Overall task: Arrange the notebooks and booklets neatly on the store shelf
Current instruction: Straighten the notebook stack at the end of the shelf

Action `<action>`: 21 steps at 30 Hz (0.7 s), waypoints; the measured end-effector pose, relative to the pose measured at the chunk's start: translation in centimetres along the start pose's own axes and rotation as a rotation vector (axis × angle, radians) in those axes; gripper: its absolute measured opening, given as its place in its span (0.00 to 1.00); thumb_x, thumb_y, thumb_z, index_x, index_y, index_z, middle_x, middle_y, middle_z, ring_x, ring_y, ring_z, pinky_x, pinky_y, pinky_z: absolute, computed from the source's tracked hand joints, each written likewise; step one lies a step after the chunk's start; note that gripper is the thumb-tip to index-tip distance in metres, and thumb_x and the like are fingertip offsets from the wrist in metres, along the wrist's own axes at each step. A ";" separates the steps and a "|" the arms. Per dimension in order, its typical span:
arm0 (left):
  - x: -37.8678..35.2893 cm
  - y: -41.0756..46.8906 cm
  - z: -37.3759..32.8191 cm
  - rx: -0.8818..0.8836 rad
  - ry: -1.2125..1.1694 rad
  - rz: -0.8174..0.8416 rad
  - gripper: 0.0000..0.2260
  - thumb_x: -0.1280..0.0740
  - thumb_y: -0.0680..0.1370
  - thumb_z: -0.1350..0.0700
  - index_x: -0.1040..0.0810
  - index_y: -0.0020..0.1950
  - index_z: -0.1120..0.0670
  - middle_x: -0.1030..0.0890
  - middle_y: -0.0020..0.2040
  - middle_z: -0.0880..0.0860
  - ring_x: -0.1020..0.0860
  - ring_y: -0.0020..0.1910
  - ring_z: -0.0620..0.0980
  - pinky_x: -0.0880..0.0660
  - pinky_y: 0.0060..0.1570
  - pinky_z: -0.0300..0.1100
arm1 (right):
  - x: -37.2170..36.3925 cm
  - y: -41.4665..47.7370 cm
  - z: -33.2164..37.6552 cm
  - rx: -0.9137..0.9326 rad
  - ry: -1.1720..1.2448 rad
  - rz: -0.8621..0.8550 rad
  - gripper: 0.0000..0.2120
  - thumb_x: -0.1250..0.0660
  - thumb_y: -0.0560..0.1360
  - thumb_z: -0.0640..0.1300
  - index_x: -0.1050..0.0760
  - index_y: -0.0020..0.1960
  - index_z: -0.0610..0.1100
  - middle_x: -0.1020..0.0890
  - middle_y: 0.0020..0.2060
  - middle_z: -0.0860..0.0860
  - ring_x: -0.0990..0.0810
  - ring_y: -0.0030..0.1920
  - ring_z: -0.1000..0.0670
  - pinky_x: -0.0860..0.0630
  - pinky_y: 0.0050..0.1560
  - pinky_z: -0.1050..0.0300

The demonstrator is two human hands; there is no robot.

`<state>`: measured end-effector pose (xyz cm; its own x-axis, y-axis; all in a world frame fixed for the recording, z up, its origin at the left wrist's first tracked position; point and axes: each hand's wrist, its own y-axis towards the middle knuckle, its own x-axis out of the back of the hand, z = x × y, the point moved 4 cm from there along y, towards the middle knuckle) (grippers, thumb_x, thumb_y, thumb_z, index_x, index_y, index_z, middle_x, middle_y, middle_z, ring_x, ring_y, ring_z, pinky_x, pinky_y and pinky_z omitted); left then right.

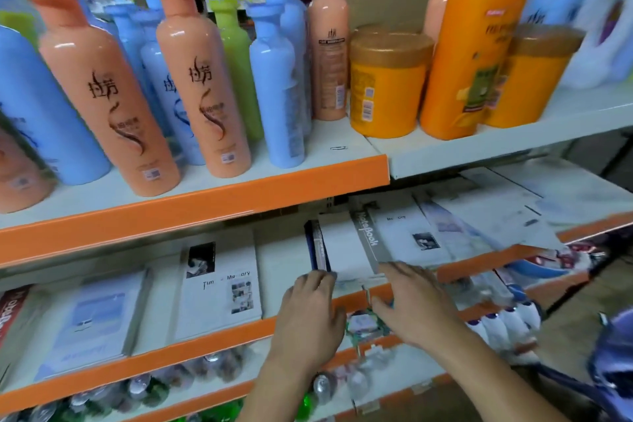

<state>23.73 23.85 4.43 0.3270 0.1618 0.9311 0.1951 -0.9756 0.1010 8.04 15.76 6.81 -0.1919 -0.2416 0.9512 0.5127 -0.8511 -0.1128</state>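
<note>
Notebooks lie flat on the middle shelf (281,260). A white notebook with a grey "Notebook" spine (346,247) sits in the middle, with a dark blue booklet (317,243) at its left side. My left hand (310,315) touches the near end of the blue booklet with straight fingers. My right hand (416,301) rests with spread fingers on the near edge of the white notebook. A "Time Memory" notebook (219,288) lies to the left, a pale blue one (96,319) further left. More white notebooks (411,229) lie to the right.
Above, a shelf (191,202) holds peach, blue and green bottles (191,79) and orange jars (387,82). Below the notebooks, a lower shelf carries small wrapped goods (205,367) and white bottles (507,322). A red-edged notebook (10,312) lies at the far left.
</note>
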 end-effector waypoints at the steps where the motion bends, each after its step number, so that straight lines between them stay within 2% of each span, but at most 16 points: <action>1: -0.4 0.6 -0.3 0.014 0.008 -0.001 0.24 0.39 0.82 0.47 0.37 0.78 0.48 0.33 0.74 0.45 0.35 0.71 0.49 0.35 0.69 0.44 | 0.1 0.7 -0.9 0.010 0.000 0.000 0.28 0.40 0.80 0.58 0.39 0.78 0.52 0.31 0.73 0.54 0.33 0.73 0.50 0.39 0.74 0.53; 5: -2.5 3.6 -1.7 0.142 0.007 -0.019 0.24 0.39 0.82 0.47 0.36 0.78 0.49 0.32 0.74 0.46 0.34 0.72 0.49 0.35 0.70 0.45 | 0.3 3.9 -4.7 0.076 -0.001 0.037 0.28 0.39 0.79 0.57 0.37 0.77 0.51 0.28 0.71 0.53 0.31 0.71 0.49 0.35 0.73 0.52; 9: -5.3 6.4 -3.8 0.289 -0.001 0.009 0.23 0.39 0.82 0.48 0.35 0.77 0.49 0.31 0.74 0.47 0.33 0.71 0.49 0.33 0.67 0.45 | 0.8 6.9 -8.9 0.158 -0.016 0.147 0.27 0.40 0.80 0.56 0.38 0.77 0.52 0.27 0.70 0.53 0.29 0.69 0.49 0.32 0.70 0.53; 13: -7.6 7.4 -3.7 0.440 -0.020 0.037 0.25 0.37 0.81 0.49 0.36 0.78 0.51 0.32 0.75 0.48 0.34 0.73 0.50 0.34 0.71 0.46 | -0.3 9.5 -11.4 0.172 0.076 0.242 0.24 0.38 0.79 0.56 0.33 0.73 0.50 0.24 0.67 0.51 0.24 0.65 0.47 0.26 0.64 0.51; 15: -8.6 7.1 -3.1 0.507 -0.042 0.042 0.28 0.37 0.81 0.49 0.39 0.80 0.53 0.37 0.79 0.51 0.39 0.77 0.52 0.38 0.75 0.47 | -1.8 10.9 -11.8 0.138 0.155 0.277 0.21 0.36 0.78 0.54 0.28 0.68 0.48 0.20 0.59 0.49 0.21 0.60 0.46 0.23 0.57 0.51; 17: -9.6 6.8 -2.7 0.530 -0.024 0.080 0.30 0.38 0.82 0.47 0.43 0.81 0.54 0.43 0.82 0.52 0.45 0.80 0.53 0.43 0.77 0.46 | -3.5 12.1 -11.7 0.095 0.255 0.283 0.14 0.35 0.77 0.54 0.23 0.58 0.48 0.17 0.45 0.52 0.18 0.48 0.47 0.21 0.47 0.53; 19: -10.6 6.5 -2.5 0.520 0.008 0.120 0.31 0.40 0.82 0.44 0.45 0.82 0.51 0.46 0.83 0.50 0.48 0.81 0.52 0.46 0.79 0.49 | -5.2 13.0 -11.3 0.046 0.345 0.282 0.12 0.35 0.76 0.55 0.23 0.48 0.46 0.19 0.38 0.52 0.19 0.39 0.49 0.20 0.41 0.52; 21: -11.2 6.2 -2.3 0.505 0.037 0.139 0.30 0.41 0.81 0.42 0.45 0.81 0.47 0.47 0.83 0.47 0.50 0.82 0.51 0.47 0.79 0.53 | -6.2 13.6 -11.2 -0.012 0.477 0.255 0.14 0.33 0.78 0.54 0.25 0.41 0.44 0.21 0.33 0.51 0.22 0.34 0.50 0.25 0.36 0.53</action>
<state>19.15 15.60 -4.57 0.3502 0.0220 0.9364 0.5772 -0.7924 -0.1972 6.83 0.47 -3.89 -0.4226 -0.6233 0.6579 0.5836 -0.7426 -0.3286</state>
